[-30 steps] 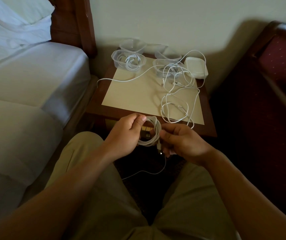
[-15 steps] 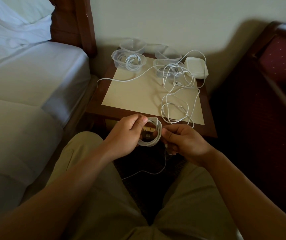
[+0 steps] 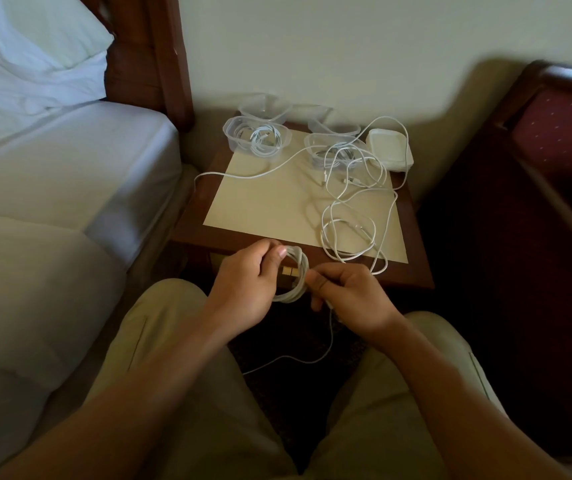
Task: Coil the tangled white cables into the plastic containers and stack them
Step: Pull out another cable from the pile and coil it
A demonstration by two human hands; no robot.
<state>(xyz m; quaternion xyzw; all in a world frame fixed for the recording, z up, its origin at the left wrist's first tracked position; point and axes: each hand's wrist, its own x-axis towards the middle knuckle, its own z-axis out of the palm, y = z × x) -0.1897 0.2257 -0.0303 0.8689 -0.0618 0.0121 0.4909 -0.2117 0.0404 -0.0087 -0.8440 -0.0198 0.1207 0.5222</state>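
I am looking down past two bare forearms at a small bedside table (image 3: pixel 229 233) between a bed (image 3: pixel 52 174) and a dark armchair (image 3: pixel 554 140). My left hand (image 3: pixel 246 282) has its fingers curled and thumb pressed on a coil of white cable (image 3: pixel 295 275), held in front of the table's near edge so the loops keep their shape. My right hand (image 3: pixel 350 292) pinches the coil's other side; a loose tail (image 3: pixel 326 344) hangs from it between the knees, likely the end left to wind. On the table, one clear container (image 3: pixel 256 138) holds a coiled cable, others sit near the wall, and tangled cables (image 3: pixel 353 209) sprawl at the right.
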